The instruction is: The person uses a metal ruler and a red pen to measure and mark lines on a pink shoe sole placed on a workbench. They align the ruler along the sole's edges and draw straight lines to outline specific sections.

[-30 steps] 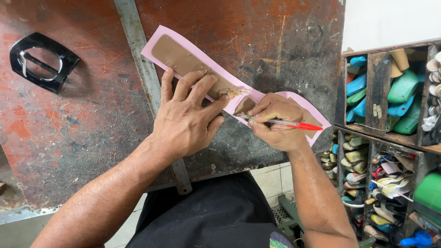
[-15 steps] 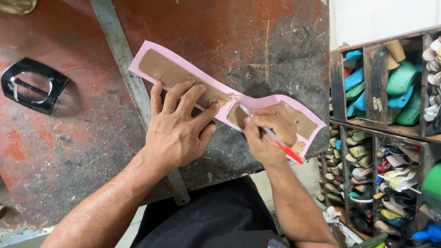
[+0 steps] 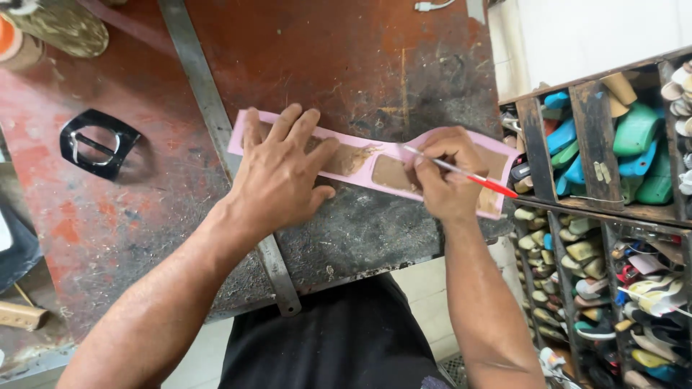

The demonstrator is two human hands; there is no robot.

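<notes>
we see the pink strip (image 3: pixel 360 155) lying flat on the worn table (image 3: pixel 432 79), near the middle of the frame. its long axis runs from the upper left of centre down toward the right edge of the table, tilted a little clockwise from level. a brown card pattern (image 3: pixel 393 173) lies on top of it, running along the same line.

our left hand (image 3: pixel 281 176) sits on the left half of the strip, palm down, fingers spread apart and pressed flat. it grips nothing; it only pins the strip and pattern to the table. our right hand (image 3: pixel 443 180) is over the right half, fingers pinched together around a thin red pen (image 3: pixel 468 176). the pen's pale tip points up and left, touching the strip just at the edge of the pattern, while its red end sticks out toward the lower right.

so the strip passes under both hands, left to right, and the pen tip lies between them, nearer the right hand. the uncovered stretch of strip is the short span between the two hands.

a metal bar (image 3: pixel 209 122) crosses the table on a slant, passing under the left wrist. a black buckle-shaped frame (image 3: pixel 97 144) lies well apart at the left. shelves of shoe lasts (image 3: pixel 620 144) fill the right side of the frame.
</notes>
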